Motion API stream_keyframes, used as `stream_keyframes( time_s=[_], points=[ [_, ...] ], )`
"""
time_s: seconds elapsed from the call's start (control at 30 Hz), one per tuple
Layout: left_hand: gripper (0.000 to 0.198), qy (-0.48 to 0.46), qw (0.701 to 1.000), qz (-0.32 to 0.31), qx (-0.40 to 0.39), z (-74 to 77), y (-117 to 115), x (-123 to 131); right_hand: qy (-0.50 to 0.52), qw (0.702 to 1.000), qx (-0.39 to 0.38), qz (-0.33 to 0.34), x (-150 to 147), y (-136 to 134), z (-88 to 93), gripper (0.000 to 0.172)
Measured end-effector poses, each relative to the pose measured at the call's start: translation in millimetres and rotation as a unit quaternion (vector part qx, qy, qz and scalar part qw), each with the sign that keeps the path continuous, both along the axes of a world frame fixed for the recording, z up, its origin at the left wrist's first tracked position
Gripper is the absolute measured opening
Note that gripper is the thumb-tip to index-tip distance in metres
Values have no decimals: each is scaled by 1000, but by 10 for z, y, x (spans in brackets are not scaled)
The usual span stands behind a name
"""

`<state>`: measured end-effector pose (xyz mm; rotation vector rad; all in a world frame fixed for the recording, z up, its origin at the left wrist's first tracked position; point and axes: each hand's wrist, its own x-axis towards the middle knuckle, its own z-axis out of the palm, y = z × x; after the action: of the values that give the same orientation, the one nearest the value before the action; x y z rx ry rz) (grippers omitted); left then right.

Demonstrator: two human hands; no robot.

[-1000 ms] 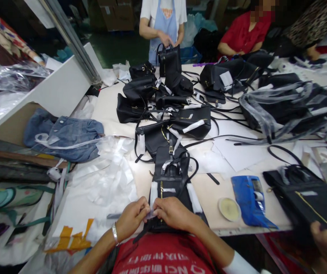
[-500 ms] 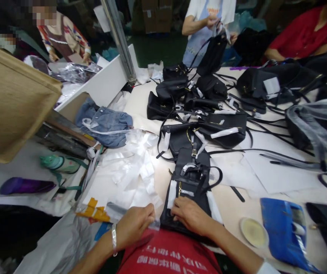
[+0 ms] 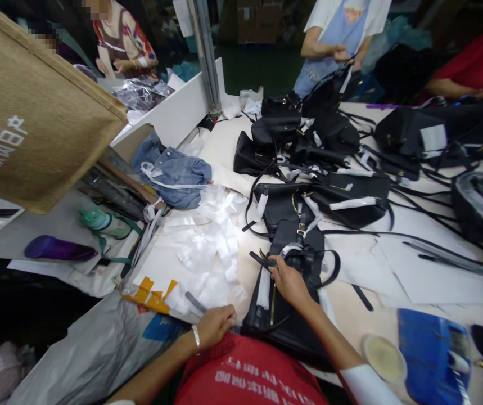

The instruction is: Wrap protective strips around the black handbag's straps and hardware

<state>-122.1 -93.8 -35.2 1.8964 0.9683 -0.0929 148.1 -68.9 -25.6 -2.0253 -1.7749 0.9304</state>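
Observation:
A black backpack (image 3: 285, 326) lies in front of me at the table's edge, with gold zippers and white wrapping along its sides. My right hand (image 3: 288, 281) is over its upper part, thumb and fingers closed on a black strap (image 3: 260, 260) whose free end points left. Left of the bag, my left hand (image 3: 219, 324) is closed at the table edge; whatever is inside its fingers is hidden. A dark grey strip (image 3: 195, 302) lies just beyond that hand. Loose white plastic film (image 3: 211, 253) is spread over the table on the left.
More black bags (image 3: 351, 194) with straps fill the far and right side. A blue pouch (image 3: 433, 354) and a round yellowish disc (image 3: 384, 358) sit at right. Denim cloth (image 3: 177, 171), a purple bottle (image 3: 59, 248) and a hanging tan bag (image 3: 43, 107) are left. Co-workers stand beyond.
My right hand has moved up the backpack from its lower front and now grips a strap. My left hand stays closed near the table edge. The view has shifted left.

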Motion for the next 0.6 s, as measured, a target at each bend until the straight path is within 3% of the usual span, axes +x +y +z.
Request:
stream_keyframes(
  time_s=[0.1,0.23,0.4,0.5,0.6],
  points=[
    [17,-36,999,32,-18,-36,-13,-21,-64,998,4,15,-20,24,-59,24],
    [18,-73,995,54,-38,-103,68,36,-71,997,13,13,13,73,-148,23],
    [18,-59,998,34,-9,-254,236,66,-100,994,17,30,77,139,-211,24],
    [22,-35,996,11,82,-283,377,96,-136,990,-4,39,85,122,-212,25],
    [37,31,966,-82,244,-295,545,220,-150,988,44,7,27,85,-139,28]
  ],
)
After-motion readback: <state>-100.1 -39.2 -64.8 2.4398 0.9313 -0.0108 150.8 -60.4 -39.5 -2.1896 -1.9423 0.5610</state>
